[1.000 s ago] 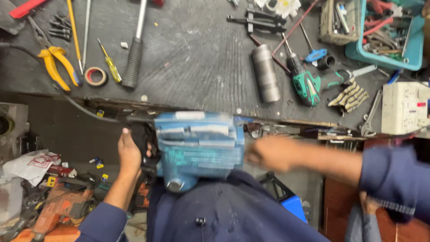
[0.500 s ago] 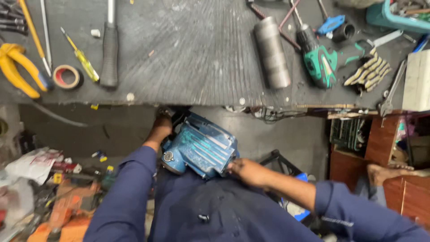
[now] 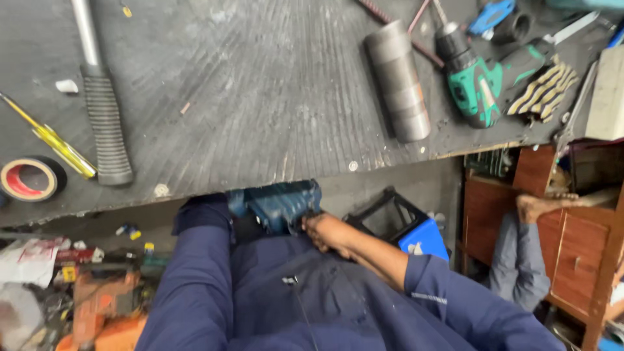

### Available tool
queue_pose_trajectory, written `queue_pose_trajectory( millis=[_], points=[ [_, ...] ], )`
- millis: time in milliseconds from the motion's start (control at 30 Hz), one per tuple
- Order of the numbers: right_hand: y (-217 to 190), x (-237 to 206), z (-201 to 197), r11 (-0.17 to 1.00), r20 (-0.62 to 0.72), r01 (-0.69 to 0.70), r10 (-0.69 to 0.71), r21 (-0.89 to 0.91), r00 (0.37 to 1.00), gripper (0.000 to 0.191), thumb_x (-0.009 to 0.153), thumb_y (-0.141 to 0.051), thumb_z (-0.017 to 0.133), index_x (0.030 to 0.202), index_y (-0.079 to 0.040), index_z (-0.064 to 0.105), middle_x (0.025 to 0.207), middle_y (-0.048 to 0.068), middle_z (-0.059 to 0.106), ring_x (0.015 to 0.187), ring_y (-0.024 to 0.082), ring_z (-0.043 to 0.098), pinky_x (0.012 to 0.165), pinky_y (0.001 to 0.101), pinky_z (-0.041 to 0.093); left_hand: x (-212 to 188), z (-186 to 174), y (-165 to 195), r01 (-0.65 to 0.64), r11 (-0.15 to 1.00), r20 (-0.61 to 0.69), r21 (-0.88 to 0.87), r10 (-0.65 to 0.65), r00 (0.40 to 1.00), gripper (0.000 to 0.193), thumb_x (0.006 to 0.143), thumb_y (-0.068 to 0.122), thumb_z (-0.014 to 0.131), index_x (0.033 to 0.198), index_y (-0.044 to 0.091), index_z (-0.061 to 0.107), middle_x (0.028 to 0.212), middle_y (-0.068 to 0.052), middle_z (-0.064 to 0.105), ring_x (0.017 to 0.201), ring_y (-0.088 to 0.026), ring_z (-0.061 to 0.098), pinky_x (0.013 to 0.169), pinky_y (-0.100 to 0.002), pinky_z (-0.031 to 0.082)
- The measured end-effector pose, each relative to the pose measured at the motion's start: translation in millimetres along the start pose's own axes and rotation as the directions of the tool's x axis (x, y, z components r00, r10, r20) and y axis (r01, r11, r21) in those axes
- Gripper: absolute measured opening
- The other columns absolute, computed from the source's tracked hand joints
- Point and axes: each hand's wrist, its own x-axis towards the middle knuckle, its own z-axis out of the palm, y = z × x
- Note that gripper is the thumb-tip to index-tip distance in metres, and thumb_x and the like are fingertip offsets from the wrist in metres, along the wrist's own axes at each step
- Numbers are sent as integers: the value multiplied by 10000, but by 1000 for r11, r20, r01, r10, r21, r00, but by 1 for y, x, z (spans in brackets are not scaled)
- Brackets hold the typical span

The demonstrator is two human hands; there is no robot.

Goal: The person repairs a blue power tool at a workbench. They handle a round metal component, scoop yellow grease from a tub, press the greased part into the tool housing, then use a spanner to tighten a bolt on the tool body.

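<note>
A person in dark blue work clothes sits at the near edge of a dark, ribbed workbench (image 3: 273, 110) and holds a teal power tool (image 3: 278, 205) low in the lap, half tucked under the bench edge — a place where the body and both arms can steady its weight. The right hand (image 3: 323, 231) presses its fingers against the tool's right side; whether they close fully around it cannot be told. The left hand is hidden beyond the blue sleeve (image 3: 203, 214), which reaches to the tool's left side, so its grip cannot be told either. On the bench, well apart from the hands, tools lie flat where they cannot roll off: a hammer (image 3: 97, 97) with a ribbed black grip at far left, a yellow screwdriver (image 3: 52, 140) just beside it, a roll of red tape (image 3: 29, 179) at the left edge, a grey metal cylinder (image 3: 398, 81) to the right, and a green cordless drill (image 3: 473, 77) beside striped gloves (image 3: 545, 88). Below the bench, a blue box (image 3: 426, 237) with a small white mark sits right of the lap, crumpled white printed wrappers (image 3: 29, 260) lie at near left, and another person's bare foot (image 3: 539, 205) rests by a wooden cabinet (image 3: 575, 247).
</note>
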Motion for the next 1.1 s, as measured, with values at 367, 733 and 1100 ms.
queue_pose_trajectory(
  millis=[367,733,1100],
  points=[
    [-31,29,3,910,118,-72,26,408,993,257,1049,-343,463,890,-155,535,603,-47,404,478,83,319,429,256,260,1,23,-20,40,994,10,-99,-39,999,429,968,232,593,1339,18,625,1362,-191,641,1307,-340,568,1150,-420,422],
    [-14,-9,-3,992,-65,-7,15,125,998,200,1035,-232,482,872,-124,524,609,-28,416,487,100,337,449,278,302,-6,37,-13,24,981,-67,-193,-37,997,406,994,216,570,1341,11,621,1355,-173,651,1272,-331,590,1111,-412,451],
    [15,31,5,975,63,-28,15,218,998,201,1040,-231,461,857,-146,455,611,-38,396,490,90,326,435,269,280,-12,55,-35,-37,959,-156,-282,-8,988,384,1019,199,548,1342,5,618,1348,-155,661,1237,-322,612,1071,-403,481]
  ],
)
